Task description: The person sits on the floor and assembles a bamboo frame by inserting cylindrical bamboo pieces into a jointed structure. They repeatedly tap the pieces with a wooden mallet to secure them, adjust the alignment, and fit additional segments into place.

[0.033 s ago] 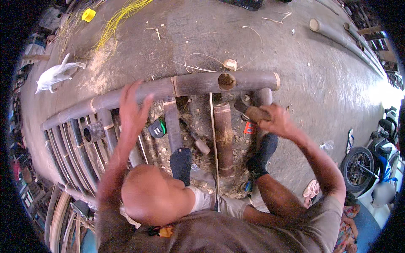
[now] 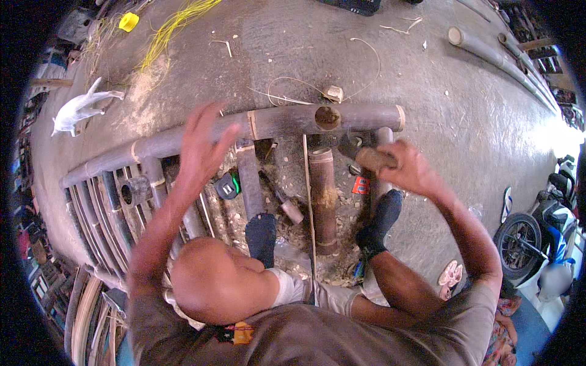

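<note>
A long thick bamboo pole point(image 2: 281, 122) lies across in front of me, with a round hole point(image 2: 328, 118) cut in it right of the middle. My left hand point(image 2: 206, 143) is over the pole's left half, fingers spread and holding nothing; its edges are blurred. Fingers wrapped, my right hand point(image 2: 410, 169) grips a wooden-handled blade point(image 2: 375, 160) below the pole's right end. The dark metal part points left, and its exact shape is unclear. Between my feet stands a short bamboo piece point(image 2: 323, 201) lying lengthwise. A wooden-handled chisel-like tool point(image 2: 292, 212) lies left of it.
A bamboo frame with several slats point(image 2: 101, 207) extends left. A green and black tape measure point(image 2: 227, 185) and a red packet point(image 2: 361, 185) lie among chips. Farther off are a white cat point(image 2: 85, 110), yellow strands point(image 2: 168, 36), bamboo poles point(image 2: 494, 58) and a motorcycle point(image 2: 522, 244).
My left hand has moved right and slightly up along the pole. My right hand and the wooden-handled blade have shifted slightly right and up.
</note>
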Tool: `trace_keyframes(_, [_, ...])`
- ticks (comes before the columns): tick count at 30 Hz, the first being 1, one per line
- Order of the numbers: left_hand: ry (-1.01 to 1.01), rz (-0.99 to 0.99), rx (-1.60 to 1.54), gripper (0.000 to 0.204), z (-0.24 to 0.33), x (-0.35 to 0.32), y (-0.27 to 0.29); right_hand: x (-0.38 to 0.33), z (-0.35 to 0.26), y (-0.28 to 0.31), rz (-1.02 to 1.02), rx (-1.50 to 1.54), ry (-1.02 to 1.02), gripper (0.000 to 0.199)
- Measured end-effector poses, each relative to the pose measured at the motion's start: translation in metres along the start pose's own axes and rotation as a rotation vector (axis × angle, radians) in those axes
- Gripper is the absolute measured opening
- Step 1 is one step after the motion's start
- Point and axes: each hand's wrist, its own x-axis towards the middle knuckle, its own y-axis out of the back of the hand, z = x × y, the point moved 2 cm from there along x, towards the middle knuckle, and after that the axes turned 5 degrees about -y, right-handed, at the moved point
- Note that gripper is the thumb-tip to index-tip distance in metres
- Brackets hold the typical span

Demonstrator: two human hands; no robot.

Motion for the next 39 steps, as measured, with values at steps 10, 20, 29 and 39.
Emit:
trace_keyframes(10, [0.026, -0.275, -0.904, 0.069, 0.159, 0.18, -0.121, 0.113, -0.04, 0.135, 0.606, 0.603, -0.074, 0.042])
trace_keyframes(20, [0.805, -0.038, -1.204, 0.08, 0.104, 0.152, -0.204, 0.265, -0.044, -0.011, 0.164, 1.102, 0.108, 0.032])
trace_keyframes(29, [0.903, 0.577, -1.536, 0.064, 0.076, 0.122, -0.245, 0.317, -0.109, -0.049, -0.384, 0.61, 0.258, 0.03])
trace_keyframes(39, [0.815, 0.143, -1.364, 0.069, 0.072, 0.134, -0.257, 0.309, -0.049, -0.042, -0.162, 0.992, -0.059, 0.029])
